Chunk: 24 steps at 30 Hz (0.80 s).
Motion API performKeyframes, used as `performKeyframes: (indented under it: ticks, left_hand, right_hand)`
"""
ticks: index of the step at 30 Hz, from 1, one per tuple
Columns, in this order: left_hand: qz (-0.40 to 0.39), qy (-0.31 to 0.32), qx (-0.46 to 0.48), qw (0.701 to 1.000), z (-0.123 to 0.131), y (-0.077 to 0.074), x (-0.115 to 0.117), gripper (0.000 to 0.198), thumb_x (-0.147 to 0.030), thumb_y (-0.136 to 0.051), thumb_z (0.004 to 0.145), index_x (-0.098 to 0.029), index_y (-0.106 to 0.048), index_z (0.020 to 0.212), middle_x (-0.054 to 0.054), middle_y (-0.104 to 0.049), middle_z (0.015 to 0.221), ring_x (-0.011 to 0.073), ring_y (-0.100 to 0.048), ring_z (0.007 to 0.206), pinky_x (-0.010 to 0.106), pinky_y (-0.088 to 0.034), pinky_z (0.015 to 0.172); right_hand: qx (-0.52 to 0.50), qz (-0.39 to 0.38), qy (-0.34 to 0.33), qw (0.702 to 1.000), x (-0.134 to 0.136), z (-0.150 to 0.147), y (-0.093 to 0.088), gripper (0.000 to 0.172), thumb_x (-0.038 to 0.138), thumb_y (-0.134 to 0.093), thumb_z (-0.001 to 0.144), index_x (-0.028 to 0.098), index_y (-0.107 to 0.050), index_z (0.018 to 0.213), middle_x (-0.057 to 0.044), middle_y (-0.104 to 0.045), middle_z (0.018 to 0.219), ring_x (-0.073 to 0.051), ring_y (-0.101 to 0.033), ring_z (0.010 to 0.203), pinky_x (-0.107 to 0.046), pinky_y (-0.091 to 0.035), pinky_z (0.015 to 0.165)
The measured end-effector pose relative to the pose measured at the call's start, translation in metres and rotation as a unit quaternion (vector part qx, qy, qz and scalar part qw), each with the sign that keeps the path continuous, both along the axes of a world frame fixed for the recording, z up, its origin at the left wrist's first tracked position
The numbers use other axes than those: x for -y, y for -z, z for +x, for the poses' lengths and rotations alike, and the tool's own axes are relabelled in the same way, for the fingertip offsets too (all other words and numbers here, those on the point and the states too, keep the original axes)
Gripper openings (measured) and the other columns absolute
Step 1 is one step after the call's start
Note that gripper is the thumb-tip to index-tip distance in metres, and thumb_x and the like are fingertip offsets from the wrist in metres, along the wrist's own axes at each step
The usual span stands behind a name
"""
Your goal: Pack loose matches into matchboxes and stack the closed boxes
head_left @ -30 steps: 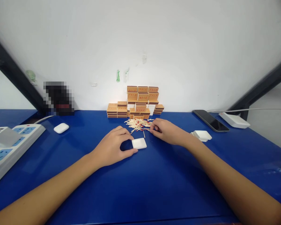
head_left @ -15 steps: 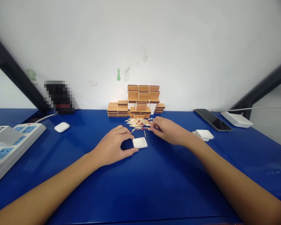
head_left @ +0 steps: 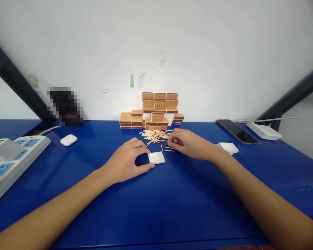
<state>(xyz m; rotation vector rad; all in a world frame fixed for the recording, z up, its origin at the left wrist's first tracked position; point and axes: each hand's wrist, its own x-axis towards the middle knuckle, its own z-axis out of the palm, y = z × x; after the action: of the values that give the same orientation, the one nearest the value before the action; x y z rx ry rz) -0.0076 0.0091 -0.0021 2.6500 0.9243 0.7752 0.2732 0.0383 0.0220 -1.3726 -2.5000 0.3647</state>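
Note:
My left hand (head_left: pixel 129 159) grips the left end of a small white matchbox tray (head_left: pixel 157 158), thumb at its near edge and fingers at the far corner. The tray rests on the blue tabletop. My right hand (head_left: pixel 184 142) is at the right side of a loose heap of red-tipped matches (head_left: pixel 153 135), its fingertips curled together; what lies between them, if anything, is hidden. Below those fingertips, two matches (head_left: pixel 169 150) lie apart from the heap, roughly parallel. Behind the heap stand stacked orange matchboxes (head_left: pixel 160 105), some upright, some flat.
A power strip (head_left: pixel 23 152) and a white rounded case (head_left: pixel 69 140) lie to the left. On the right are a phone (head_left: pixel 237 132), a white flat box (head_left: pixel 264 131) and smaller white pieces (head_left: pixel 228 148). A white wall (head_left: pixel 198 62) closes off the back.
Two matches now lie below my right fingertips, separate from the heap. My right hand has shifted only slightly. My left hand stays on the tray.

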Motion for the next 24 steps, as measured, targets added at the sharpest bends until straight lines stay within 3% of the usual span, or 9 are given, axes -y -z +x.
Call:
performKeyframes:
  ticks: [7,12,24]
  left_hand:
    - [-0.006,-0.002,-0.003,1.0,0.0,-0.001,0.0,0.029,-0.042,-0.078,0.09,-0.02,-0.076,0.108,0.007,-0.072,0.106,0.0242,-0.062,0.1,0.043,-0.055,0.092]
    - [-0.004,-0.001,0.001,1.0,0.0,-0.002,0.001,0.028,-0.041,-0.079,0.09,-0.021,-0.076,0.109,0.006,-0.072,0.105,0.024,-0.063,0.099,0.043,-0.055,0.092]
    - [-0.003,-0.002,-0.006,1.0,0.0,-0.001,0.001,0.029,-0.041,-0.079,0.089,-0.021,-0.076,0.109,0.006,-0.072,0.105,0.0242,-0.063,0.1,0.043,-0.055,0.093]
  right_hand:
    - [0.036,0.004,0.059,0.998,-0.01,0.016,0.001,0.013,0.028,-0.063,0.096,0.019,-0.069,0.088,-0.007,-0.067,0.089,-0.02,-0.058,0.079,-0.032,-0.04,0.07]
    - [0.025,-0.026,0.047,0.998,-0.014,0.018,0.008,0.014,0.025,-0.06,0.095,0.02,-0.066,0.084,-0.006,-0.067,0.084,-0.02,-0.057,0.076,-0.032,-0.04,0.068]
    - [0.014,-0.041,-0.007,0.999,-0.007,0.015,0.0,0.017,0.03,-0.057,0.095,0.02,-0.069,0.089,-0.008,-0.067,0.091,-0.021,-0.058,0.079,-0.032,-0.042,0.071]
